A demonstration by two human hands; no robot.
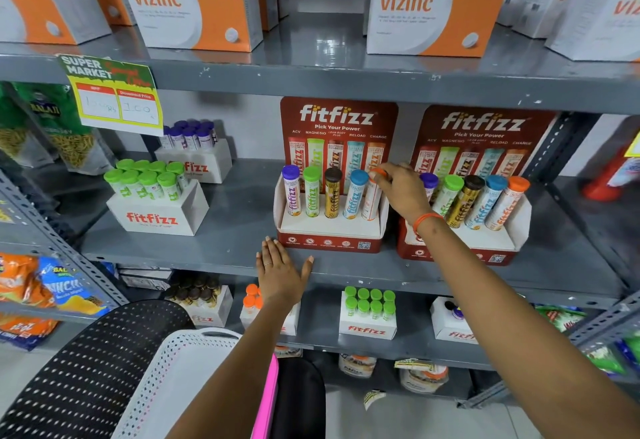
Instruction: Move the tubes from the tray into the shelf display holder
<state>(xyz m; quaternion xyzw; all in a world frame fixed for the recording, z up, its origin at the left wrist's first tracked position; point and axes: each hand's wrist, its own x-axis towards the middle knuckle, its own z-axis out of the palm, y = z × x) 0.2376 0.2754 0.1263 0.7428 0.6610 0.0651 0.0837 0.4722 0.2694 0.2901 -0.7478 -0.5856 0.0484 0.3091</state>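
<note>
A red fitfizz display holder (330,242) stands on the middle shelf. In it are a purple-capped tube (292,190), a green-capped tube (312,192), a brown-capped tube (332,194) and a blue-capped tube (355,194). My right hand (403,190) grips the orange-capped tube (372,201) by its cap in the holder's rightmost slot. My left hand (280,274) lies flat with fingers spread on the shelf's front edge, just below the holder's left corner. A white perforated tray (166,379) sits at the bottom, its inside mostly hidden by my left arm.
A second, filled fitfizz holder (512,230) stands right of the first. White fitfizz boxes with green-capped tubes (156,206) and purple-capped tubes (194,154) sit at left. Vizinc boxes (194,5) line the top shelf. A black perforated chair back (86,369) is at bottom left.
</note>
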